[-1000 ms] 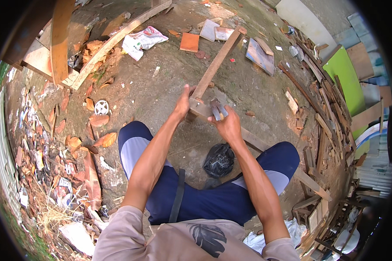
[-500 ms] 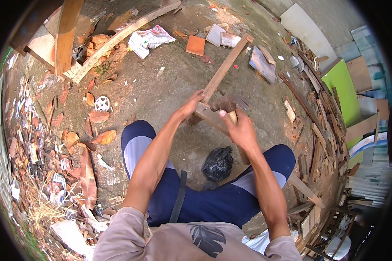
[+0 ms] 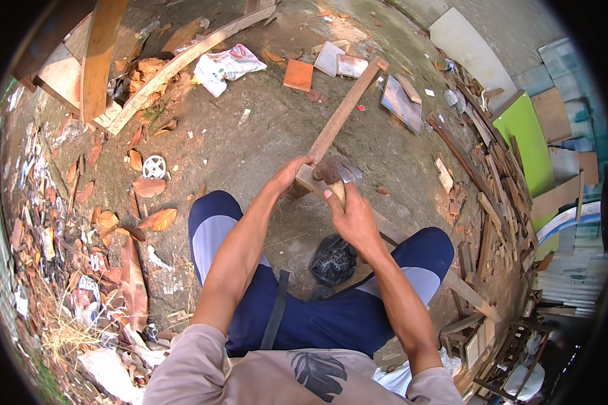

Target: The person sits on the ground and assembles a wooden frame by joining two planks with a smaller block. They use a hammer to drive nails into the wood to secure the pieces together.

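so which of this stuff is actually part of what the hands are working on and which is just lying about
In hand:
- hammer, gripped by the right hand
- long wooden batten, its near end held down by the left hand

Lying about:
- black plastic bag between the knees
- green board
- small white wheel
- crumpled printed bag
- orange tile

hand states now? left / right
Left hand: closed on the near end of the wooden plank, holding it down.
Right hand: closed around the handle of the hammer, its head at the plank.
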### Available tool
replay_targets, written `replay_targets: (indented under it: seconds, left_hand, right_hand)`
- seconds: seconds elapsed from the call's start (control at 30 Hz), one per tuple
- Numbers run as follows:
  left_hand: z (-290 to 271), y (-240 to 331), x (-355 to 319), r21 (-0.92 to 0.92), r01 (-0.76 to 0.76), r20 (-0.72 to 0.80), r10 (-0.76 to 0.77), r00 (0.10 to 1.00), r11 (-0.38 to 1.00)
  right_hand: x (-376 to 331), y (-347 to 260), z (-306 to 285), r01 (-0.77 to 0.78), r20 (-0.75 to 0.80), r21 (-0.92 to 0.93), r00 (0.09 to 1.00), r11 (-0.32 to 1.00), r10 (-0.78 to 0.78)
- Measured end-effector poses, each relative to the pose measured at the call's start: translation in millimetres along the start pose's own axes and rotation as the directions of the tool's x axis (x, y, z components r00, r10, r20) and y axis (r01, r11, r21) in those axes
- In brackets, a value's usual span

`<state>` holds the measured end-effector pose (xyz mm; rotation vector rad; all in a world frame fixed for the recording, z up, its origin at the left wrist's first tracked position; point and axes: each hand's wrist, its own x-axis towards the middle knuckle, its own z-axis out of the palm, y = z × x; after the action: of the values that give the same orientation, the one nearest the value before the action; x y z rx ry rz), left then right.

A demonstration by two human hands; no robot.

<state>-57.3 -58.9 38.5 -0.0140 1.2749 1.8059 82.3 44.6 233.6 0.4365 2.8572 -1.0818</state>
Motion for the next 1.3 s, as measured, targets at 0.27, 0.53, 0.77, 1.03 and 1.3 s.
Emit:
replay_targets:
  seconds: [0.27, 0.53, 0.77, 1.03, 1.3]
  left_hand:
    - [4, 3, -8, -0.044, -0.036, -0.009, 0.036, 0.999, 0.998]
    - [-4, 1, -2, -0.129, 0.051, 0.028, -0.048, 0.998, 0.990]
    - [9, 5, -6, -0.052, 0.010, -0.050, -0.013, 0.999, 0.999]
    - [-9, -6, 1, -0.069, 0.028, -0.014, -0.029, 0.999, 0.997]
    - [15, 2, -4, -0.159, 0.057, -0.002, -0.058, 0.998, 0.986]
  right_hand:
    - [-14, -22, -12, 0.336, -0.357, 0.019, 0.882, 0.942, -0.307]
    - [4, -6, -14, -0.049, -0.067, -0.072, 0.997, 0.996, 0.044]
    - [1, 2, 1, 0.000, -0.002, -0.081, 1.000, 0.997, 0.000]
    - [-5, -69, -48, 0.277, -0.325, 0.059, 0.914, 0.959, -0.244]
    - [5, 3, -2, -0.027, -0.016, -0.184, 1.000, 0.983, 0.024]
